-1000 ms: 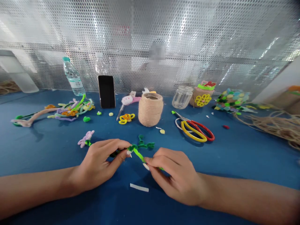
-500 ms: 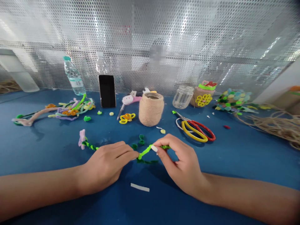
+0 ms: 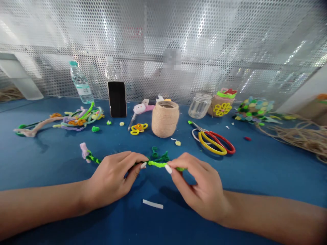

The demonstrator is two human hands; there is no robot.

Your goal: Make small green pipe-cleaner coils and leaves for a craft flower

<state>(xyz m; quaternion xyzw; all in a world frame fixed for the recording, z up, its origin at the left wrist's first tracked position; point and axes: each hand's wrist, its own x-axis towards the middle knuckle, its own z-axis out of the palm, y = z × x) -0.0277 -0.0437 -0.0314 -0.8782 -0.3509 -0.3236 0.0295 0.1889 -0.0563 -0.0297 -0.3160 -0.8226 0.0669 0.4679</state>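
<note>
A twisted green pipe cleaner strand (image 3: 157,164) stretches between my hands, bright green in the middle. My left hand (image 3: 116,177) pinches it between thumb and fingertips; the dark and light green twist comes out on the far side of that hand and ends in a lilac piece (image 3: 83,150). My right hand (image 3: 200,183) pinches the bright green part, whose tip shows past the fingers. Dark green curled bits (image 3: 154,152) lie just behind the strand. Beyond them stands a twine-wrapped jar (image 3: 165,119), upright and open at the top.
Scissors (image 3: 213,143) with red and yellow handles lie right of the jar. Behind are a glass jar (image 3: 200,106), a decorated jar (image 3: 221,105), a phone (image 3: 117,99) and a bottle (image 3: 83,85). A white strip (image 3: 152,204) lies in front; coloured pipe cleaners (image 3: 76,119) lie left, twine right.
My left hand has turned so its thumb shows, and the lilac end has shifted left. The bright green section is now nearly level, and my right hand sits slightly lower.
</note>
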